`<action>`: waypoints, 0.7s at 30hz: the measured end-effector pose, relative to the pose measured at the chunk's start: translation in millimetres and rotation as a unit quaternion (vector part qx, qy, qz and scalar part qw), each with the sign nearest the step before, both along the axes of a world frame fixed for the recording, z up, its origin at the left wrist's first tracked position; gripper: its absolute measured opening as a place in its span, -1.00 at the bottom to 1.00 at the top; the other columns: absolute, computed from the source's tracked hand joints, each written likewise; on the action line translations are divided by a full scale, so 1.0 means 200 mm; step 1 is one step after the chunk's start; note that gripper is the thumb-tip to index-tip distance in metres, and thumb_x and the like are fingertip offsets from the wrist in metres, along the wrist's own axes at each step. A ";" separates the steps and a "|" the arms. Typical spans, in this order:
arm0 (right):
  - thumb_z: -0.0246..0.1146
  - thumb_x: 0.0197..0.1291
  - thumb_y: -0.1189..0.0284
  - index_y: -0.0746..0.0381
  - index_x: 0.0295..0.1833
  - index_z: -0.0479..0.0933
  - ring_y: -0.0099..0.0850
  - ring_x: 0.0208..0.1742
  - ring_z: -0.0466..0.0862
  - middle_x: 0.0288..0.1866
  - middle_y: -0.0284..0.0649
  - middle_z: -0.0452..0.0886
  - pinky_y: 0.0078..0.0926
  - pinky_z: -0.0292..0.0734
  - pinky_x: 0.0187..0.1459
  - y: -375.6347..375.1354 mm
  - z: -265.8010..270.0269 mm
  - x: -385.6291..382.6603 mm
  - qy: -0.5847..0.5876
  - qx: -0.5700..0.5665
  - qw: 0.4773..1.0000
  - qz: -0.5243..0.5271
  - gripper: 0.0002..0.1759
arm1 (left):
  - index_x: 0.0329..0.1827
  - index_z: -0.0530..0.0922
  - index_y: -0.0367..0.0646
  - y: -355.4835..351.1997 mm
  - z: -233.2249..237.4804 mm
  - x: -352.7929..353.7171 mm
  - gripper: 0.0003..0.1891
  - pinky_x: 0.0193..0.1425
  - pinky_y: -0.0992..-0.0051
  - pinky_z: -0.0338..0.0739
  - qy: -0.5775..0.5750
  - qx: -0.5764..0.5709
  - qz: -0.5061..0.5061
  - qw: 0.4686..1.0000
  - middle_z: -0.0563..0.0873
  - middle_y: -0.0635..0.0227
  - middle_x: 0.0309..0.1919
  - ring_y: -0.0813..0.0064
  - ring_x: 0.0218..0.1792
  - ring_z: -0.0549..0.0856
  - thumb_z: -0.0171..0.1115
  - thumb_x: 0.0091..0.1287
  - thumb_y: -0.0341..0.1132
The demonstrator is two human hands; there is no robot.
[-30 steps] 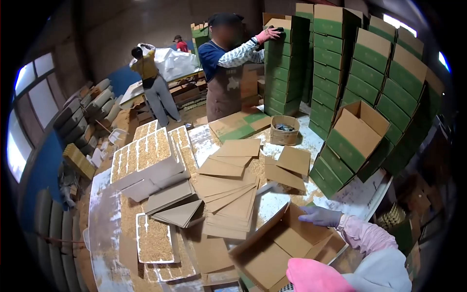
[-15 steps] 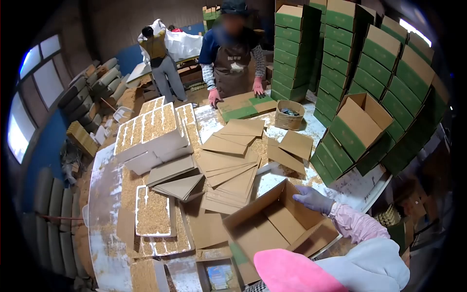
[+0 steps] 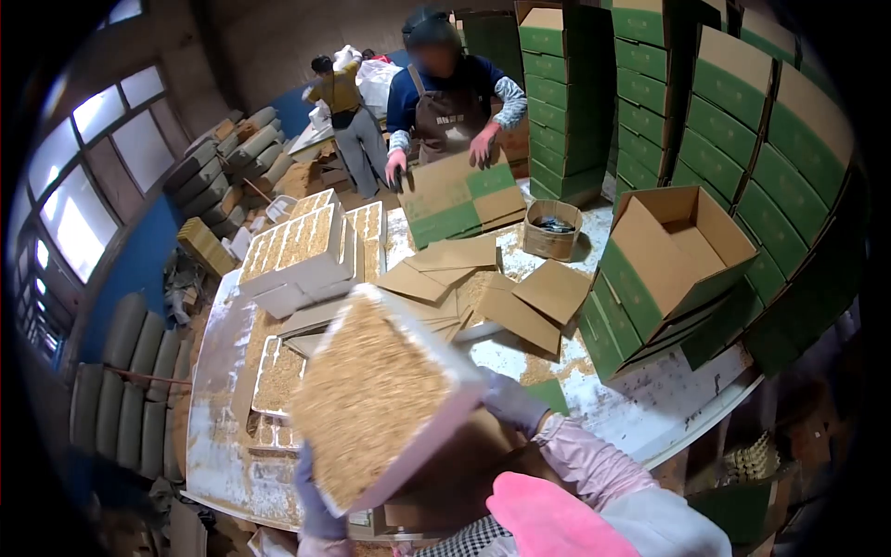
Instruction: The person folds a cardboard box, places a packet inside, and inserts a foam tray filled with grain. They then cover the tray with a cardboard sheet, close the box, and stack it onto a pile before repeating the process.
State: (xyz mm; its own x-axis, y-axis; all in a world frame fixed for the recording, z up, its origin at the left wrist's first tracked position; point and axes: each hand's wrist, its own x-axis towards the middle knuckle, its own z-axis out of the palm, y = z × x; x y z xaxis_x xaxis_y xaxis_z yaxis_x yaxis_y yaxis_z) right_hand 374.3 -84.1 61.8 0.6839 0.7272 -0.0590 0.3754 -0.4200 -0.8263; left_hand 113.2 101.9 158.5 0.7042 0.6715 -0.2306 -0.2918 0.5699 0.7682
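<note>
A white foam box (image 3: 380, 399) filled to the rim with tan, sawdust-like material is tilted up close in front of me, slightly blurred. My left hand (image 3: 317, 492), gloved in grey-purple, grips its lower left edge, with part of the fingers hidden. On the right side, my right hand (image 3: 513, 404) in a matching glove holds the box by its side wall. Beneath and behind it, an open cardboard box (image 3: 473, 455) is mostly covered from view. Flat cardboard sheets (image 3: 524, 311) lie on the table beyond.
Stacked filled foam boxes (image 3: 297, 246) stand at the left of the table (image 3: 218, 390). Tall stacks of green cartons (image 3: 724, 111) rise on the right, with an open carton (image 3: 682, 241) nearer. A round tub (image 3: 552, 232) sits mid-table. Across it, a co-worker (image 3: 445, 111) handles a carton (image 3: 459, 200).
The foam box has come into view, held between both my hands. My right hand has left the open cardboard box. The co-worker has tilted the flat carton upright.
</note>
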 end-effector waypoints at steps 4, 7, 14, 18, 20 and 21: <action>0.04 0.36 0.45 0.34 0.10 0.51 -0.14 -0.01 0.63 0.04 -0.06 0.62 -0.31 0.53 0.11 -0.15 -0.23 0.06 0.169 0.201 0.961 0.088 -0.70 | 0.24 0.50 -0.30 -0.16 -0.26 0.31 -0.54 0.12 0.26 0.63 0.068 -0.072 -0.053 0.994 0.69 0.12 0.05 0.22 -0.01 0.71 0.19 0.43 -0.14; 0.02 0.37 0.34 0.41 0.27 0.37 -0.05 -0.02 0.65 -0.03 0.10 0.64 -0.25 0.56 0.04 -0.14 -0.23 0.11 0.078 0.142 0.983 0.091 -0.53 | 0.30 0.46 -0.26 -0.08 -0.32 0.27 -0.52 0.17 0.24 0.62 0.079 -0.115 -0.110 0.984 0.66 0.10 0.11 0.22 0.05 0.70 0.18 0.43 -0.14; -0.03 0.38 0.21 0.52 0.40 0.20 0.18 0.09 0.59 0.08 0.34 0.56 -0.05 0.47 0.15 -0.18 -0.01 0.10 0.099 0.034 0.991 0.081 -0.33 | 0.40 0.34 -0.32 0.16 -0.56 -0.10 -0.44 0.29 0.41 0.43 0.363 0.207 -0.098 0.903 0.57 0.27 0.19 0.37 0.16 0.59 0.13 0.45 -0.14; 0.06 0.38 0.09 0.46 0.26 0.33 0.09 0.02 0.61 -0.03 0.19 0.59 -0.05 0.49 0.06 -0.14 -0.21 0.17 -0.047 0.106 0.991 0.069 -0.36 | 0.52 0.12 -0.28 0.01 -0.57 0.06 -0.36 0.43 0.41 0.23 0.319 0.187 -0.133 0.920 0.38 0.19 0.37 0.36 0.33 0.40 0.12 0.48 -0.24; 0.15 0.34 0.12 0.37 0.11 0.43 0.03 -0.03 0.60 -0.14 0.08 0.58 -0.09 0.51 -0.03 -0.11 -0.43 0.49 -0.233 0.155 0.953 0.114 -0.49 | 0.51 0.14 -0.30 -0.07 -0.53 0.14 -0.35 0.41 0.42 0.26 0.248 0.190 -0.138 0.940 0.40 0.14 0.37 0.31 0.31 0.42 0.16 0.45 -0.27; 0.23 0.25 0.03 0.38 0.25 0.38 0.00 0.02 0.58 -0.13 0.06 0.55 -0.14 0.51 0.06 -0.11 -0.36 0.67 -0.186 0.072 0.978 -0.061 -0.31 | 0.49 0.17 -0.34 -0.05 -0.56 0.14 -0.34 0.38 0.40 0.31 0.343 0.323 -0.115 0.875 0.47 0.12 0.31 0.29 0.27 0.47 0.20 0.40 -0.29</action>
State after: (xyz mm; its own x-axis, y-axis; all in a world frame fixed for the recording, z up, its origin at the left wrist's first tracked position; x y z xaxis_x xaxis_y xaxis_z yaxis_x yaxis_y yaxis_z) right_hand 507.4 -105.7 -10.1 0.7206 0.6215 0.3075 0.6159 -0.3699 -0.6956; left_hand 141.6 92.1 46.5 0.6822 0.6768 -0.2766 0.4293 -0.0646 0.9008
